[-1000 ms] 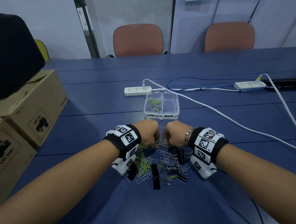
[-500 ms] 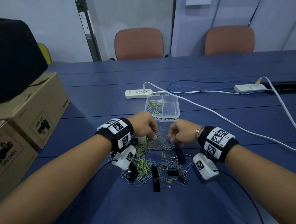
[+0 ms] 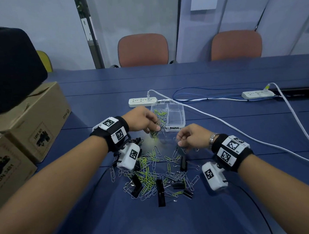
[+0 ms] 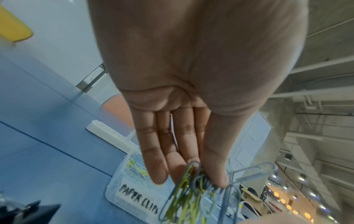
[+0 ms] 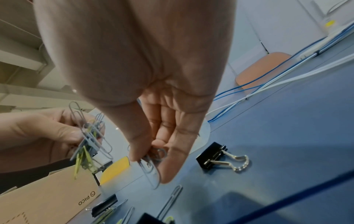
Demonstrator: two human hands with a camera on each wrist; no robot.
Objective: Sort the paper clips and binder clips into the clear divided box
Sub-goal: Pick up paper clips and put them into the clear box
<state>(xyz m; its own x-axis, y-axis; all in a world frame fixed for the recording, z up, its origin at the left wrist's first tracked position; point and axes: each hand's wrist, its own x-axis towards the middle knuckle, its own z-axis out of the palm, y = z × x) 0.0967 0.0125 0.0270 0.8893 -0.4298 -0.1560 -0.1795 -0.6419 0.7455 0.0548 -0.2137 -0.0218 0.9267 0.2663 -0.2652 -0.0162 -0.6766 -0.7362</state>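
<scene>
My left hand [image 3: 151,128] pinches a bunch of grey and yellow-green paper clips [image 4: 193,195] just in front of the clear divided box [image 3: 178,123], near its left compartment labelled PAPER CLIPS [image 4: 138,200], which holds several clips. My right hand [image 3: 182,141] pinches a few grey paper clips [image 5: 151,169] a little above the table, to the right of the left hand. A heap of paper clips and black binder clips [image 3: 158,176] lies on the blue table below both hands. One binder clip [image 5: 212,155] sits beside my right fingertips.
Two white power strips [image 3: 142,101] [image 3: 258,94] with white and blue cables [image 3: 223,124] lie behind and right of the box. Cardboard boxes [image 3: 31,125] with a black bag [image 3: 9,68] on top stand at the left. Two chairs [image 3: 142,50] are beyond the table.
Both hands rose from the heap with paper clips pinched. The left hand moved forward to the box's left compartment; the right hand moved right and apart from it.
</scene>
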